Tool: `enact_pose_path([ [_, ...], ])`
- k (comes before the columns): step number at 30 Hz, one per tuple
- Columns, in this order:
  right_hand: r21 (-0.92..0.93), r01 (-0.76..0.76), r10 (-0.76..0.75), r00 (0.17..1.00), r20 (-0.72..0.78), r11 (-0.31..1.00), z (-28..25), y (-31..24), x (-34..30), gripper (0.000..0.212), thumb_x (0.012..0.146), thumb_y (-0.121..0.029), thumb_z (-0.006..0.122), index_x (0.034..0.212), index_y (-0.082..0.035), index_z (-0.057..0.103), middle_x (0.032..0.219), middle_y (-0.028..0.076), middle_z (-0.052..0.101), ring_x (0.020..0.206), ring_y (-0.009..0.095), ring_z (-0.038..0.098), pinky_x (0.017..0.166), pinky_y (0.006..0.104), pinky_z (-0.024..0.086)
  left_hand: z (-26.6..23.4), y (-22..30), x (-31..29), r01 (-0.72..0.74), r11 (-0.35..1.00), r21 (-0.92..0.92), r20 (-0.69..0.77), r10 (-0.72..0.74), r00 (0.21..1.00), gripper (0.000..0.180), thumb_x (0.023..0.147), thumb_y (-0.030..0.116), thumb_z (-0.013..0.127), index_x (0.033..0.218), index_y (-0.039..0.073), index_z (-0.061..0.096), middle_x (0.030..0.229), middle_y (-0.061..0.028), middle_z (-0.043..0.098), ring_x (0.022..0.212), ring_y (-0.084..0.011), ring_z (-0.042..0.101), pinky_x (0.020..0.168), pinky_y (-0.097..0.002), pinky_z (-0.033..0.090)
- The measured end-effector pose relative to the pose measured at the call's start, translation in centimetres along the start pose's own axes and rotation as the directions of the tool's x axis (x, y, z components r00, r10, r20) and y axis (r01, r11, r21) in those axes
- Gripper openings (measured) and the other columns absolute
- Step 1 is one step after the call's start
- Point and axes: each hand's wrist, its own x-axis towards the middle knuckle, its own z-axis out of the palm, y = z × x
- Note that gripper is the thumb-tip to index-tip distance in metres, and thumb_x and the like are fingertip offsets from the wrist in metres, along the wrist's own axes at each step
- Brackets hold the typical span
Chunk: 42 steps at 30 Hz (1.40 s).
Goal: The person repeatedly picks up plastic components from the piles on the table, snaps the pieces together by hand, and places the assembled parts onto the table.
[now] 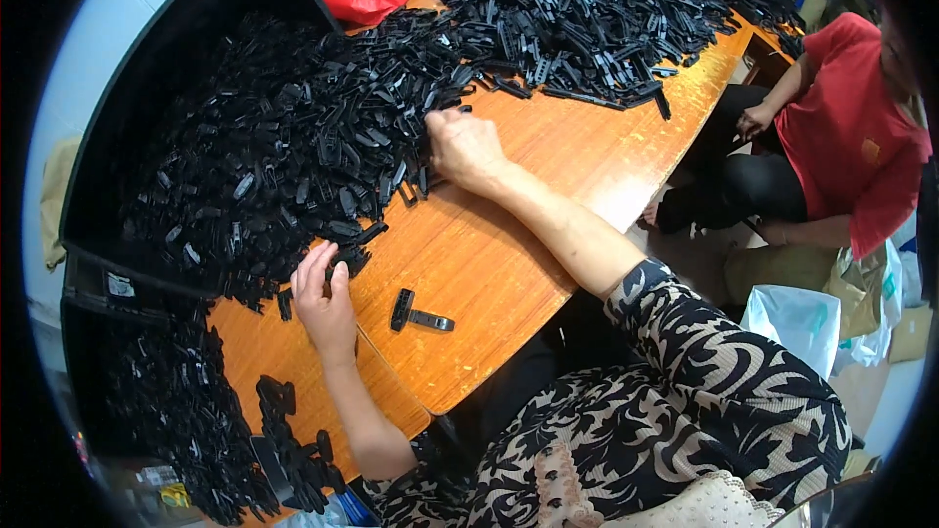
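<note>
While the right hand [468, 149] curls at the edge of the heaped black parts [323, 156], its fingertips are hidden, so whether its grip pinches one I cannot tell; the left hand [328, 311] is at the same heap, thumb apart from fingers, any hold unclear. Nearer the body, a T-shaped black piece [402, 310] lies on the tabletop [509, 284]. Picking out parts seems the step, the next move probably calling for freeing single ones.

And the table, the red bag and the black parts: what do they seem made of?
Table: probably wood or wood-look laminate, glossy; it shows grain and glare.
Red bag: perhaps coated fabric or plastic, slightly shiny; it looks creased.
Black parts: likely moulded plastic, semi-gloss; repeated shapes catch highlights.
</note>
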Motion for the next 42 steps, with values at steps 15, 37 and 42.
enact_pose_path([
  [15,-0.080,-0.013,0.007,0.997,-0.078,0.997,-0.5,4.0,0.6,0.019,0.080,-0.013,0.062,0.093,0.000,0.065,0.092,0.022,0.065,0.091,0.040,0.064,0.076,0.0487,0.054,1.2,-0.6,-0.5,-0.047,0.979,0.197,0.034,0.041,0.999,0.020,0.094,0.004,0.060,0.111,0.000,0.069,0.105,-0.0108,0.068,0.092,-0.0253,0.066,0.082,-0.0344,0.054],
  [37,0.772,-0.262,-0.282,0.824,0.491,0.579,-4.1,-1.9,-0.7,0.024,0.095,-0.008,0.061,0.117,-0.001,0.066,0.081,0.005,0.069,0.065,0.011,0.066,0.054,0.0228,0.053,-2.3,-1.7,-0.3,0.012,0.906,0.423,0.136,-0.077,0.988,0.034,0.081,-0.006,0.063,0.111,0.009,0.072,0.116,-0.0079,0.068,0.105,-0.0279,0.062,0.095,-0.0357,0.049],
  [42,0.634,-0.091,-0.395,0.711,0.581,0.768,-5.2,-1.0,-0.6,0.014,0.090,-0.014,0.070,0.095,-0.001,0.071,0.071,0.004,0.067,0.060,0.011,0.063,0.052,0.0248,0.050,-2.1,-2.4,-0.3,-0.052,0.998,0.024,0.157,0.047,0.986,0.023,0.085,-0.005,0.060,0.104,0.002,0.072,0.106,-0.0106,0.070,0.099,-0.0250,0.067,0.085,-0.0319,0.052],
])
